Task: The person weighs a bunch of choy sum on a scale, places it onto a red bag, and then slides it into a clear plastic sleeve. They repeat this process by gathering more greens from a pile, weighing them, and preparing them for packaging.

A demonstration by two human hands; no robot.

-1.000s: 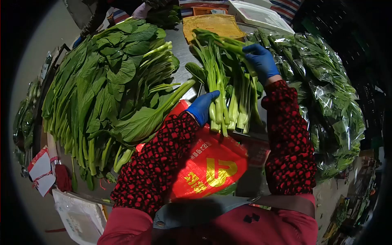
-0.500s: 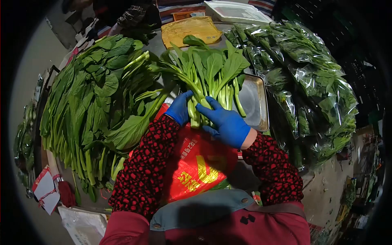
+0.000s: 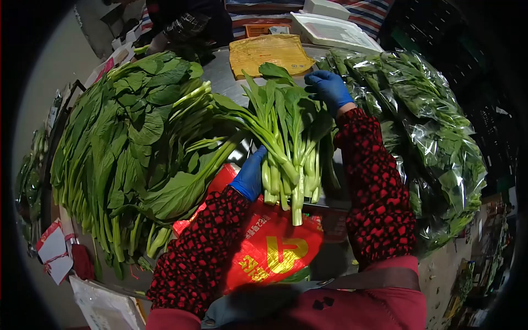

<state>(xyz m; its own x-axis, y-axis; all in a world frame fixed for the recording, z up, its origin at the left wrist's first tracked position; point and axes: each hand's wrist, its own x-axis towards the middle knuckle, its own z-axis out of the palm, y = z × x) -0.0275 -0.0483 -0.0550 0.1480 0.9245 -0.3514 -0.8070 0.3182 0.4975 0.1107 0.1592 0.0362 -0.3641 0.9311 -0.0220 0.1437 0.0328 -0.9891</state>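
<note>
A bunch of leafy choy sum [image 3: 286,132] lies in front of me, leaves pointing away and pale cut stems toward me. My left hand [image 3: 252,173], in a blue glove, grips its left side near the stems, with the fingertips hidden behind them. At the right of the leaf tops is my right hand [image 3: 329,91], also blue-gloved, with its fingers curled in. Whether anything sits between those fingers I cannot make out. Under the stem ends lies a red bag [image 3: 275,242] with yellow print.
A large heap of loose choy sum [image 3: 121,148] fills the left side. Greens in clear plastic [image 3: 423,126] are stacked at the right. Behind are a yellow packet [image 3: 269,53] and a white foam box [image 3: 335,32]. Another person's sleeve [image 3: 187,25] shows at the back left.
My right hand has left the stems and moved up and right to the leaf tops. The left hand stays at the bunch's left side, and the stem ends lie a little nearer to me.
</note>
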